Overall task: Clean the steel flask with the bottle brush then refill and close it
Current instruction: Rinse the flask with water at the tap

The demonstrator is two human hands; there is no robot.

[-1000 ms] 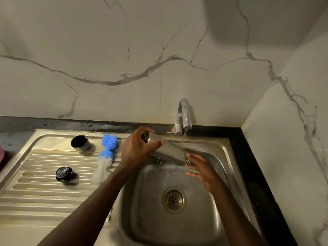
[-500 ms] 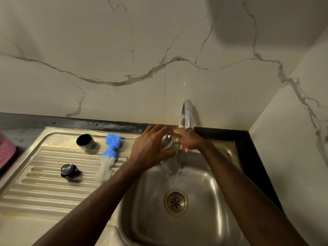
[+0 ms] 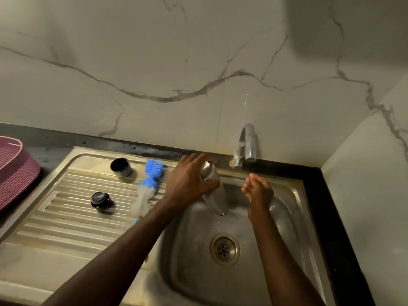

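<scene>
My left hand [image 3: 187, 180] grips the steel flask [image 3: 215, 195] near its base and holds it upside down over the sink basin [image 3: 194, 257], mouth pointing down with water trickling out. My right hand [image 3: 258, 191] hovers to the flask's right with fingers straight and holds nothing. The bottle brush [image 3: 148, 186], with blue and white bristles, lies on the ribbed drainboard [image 3: 55, 217]. A steel cup-shaped cap [image 3: 121, 167] and a black stopper [image 3: 100, 200] also sit on the drainboard.
The steel tap [image 3: 248, 143] stands at the wall behind the basin, with no stream showing. The drain [image 3: 224, 249] is in the basin's middle. A pink woven basket [image 3: 15, 171] sits at the far left. A black counter edge and a marble wall close the right side.
The flask has turned from lying tilted under the running tap to mouth down over the basin. My right hand went to the tap, then drew back; the tap's stream has stopped.
</scene>
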